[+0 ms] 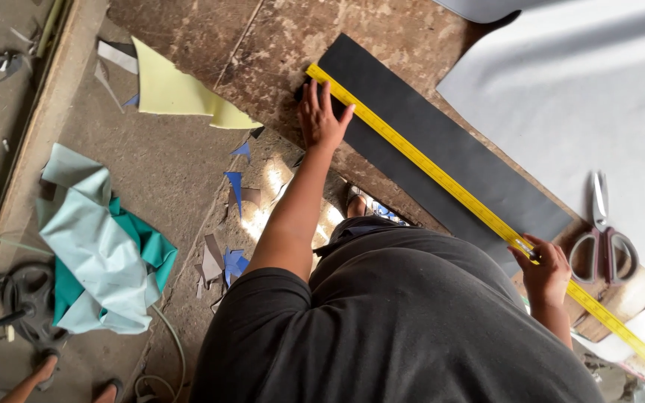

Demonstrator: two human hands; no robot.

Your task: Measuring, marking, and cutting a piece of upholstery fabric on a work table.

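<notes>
On the worn workbench (278, 45), your left hand (321, 112) lies open and flat, pinning the yellow tape measure (442, 181) along the black strip (442, 142); your right hand (543, 270) pinches the tape, keeping it taut. Scissors (604, 242) lie nearby.

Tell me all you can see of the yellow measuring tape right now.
The yellow measuring tape is a long, narrow, flat band with fine dark markings. It lies stretched straight and diagonal along the black sheet on the worn table. The left hand presses down beside its far end; the right hand pinches it near the scissors. It runs on past that hand.
</notes>
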